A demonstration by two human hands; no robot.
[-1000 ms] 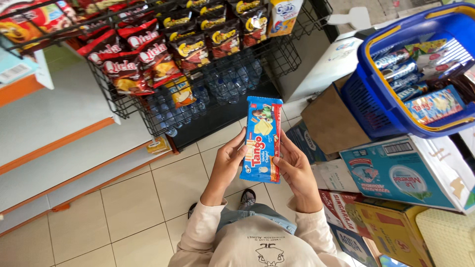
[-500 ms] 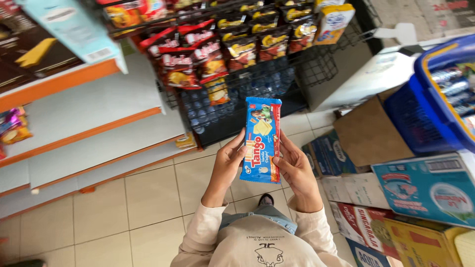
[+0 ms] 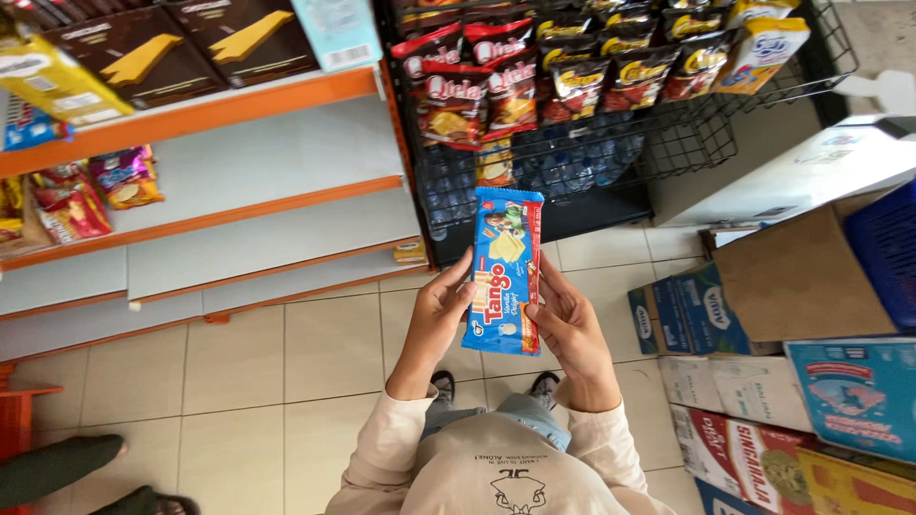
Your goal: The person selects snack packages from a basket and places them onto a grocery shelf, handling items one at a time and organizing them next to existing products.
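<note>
I hold a long blue snack packet with a red edge strip upright in front of my chest, over the tiled floor. My left hand grips its lower left side, thumb on the front. My right hand grips its lower right side the same way. Both wrists come out of cream sleeves.
A black wire rack of red and dark snack bags and water bottles stands ahead. White shelves with orange edges run to the left. Stacked cardboard cartons and a blue basket fill the right. Another person's dark leg shows at bottom left.
My view has swung left: the shelves now fill the left side and the blue basket has slid to the right edge. Both hands keep the packet in the same hold.
</note>
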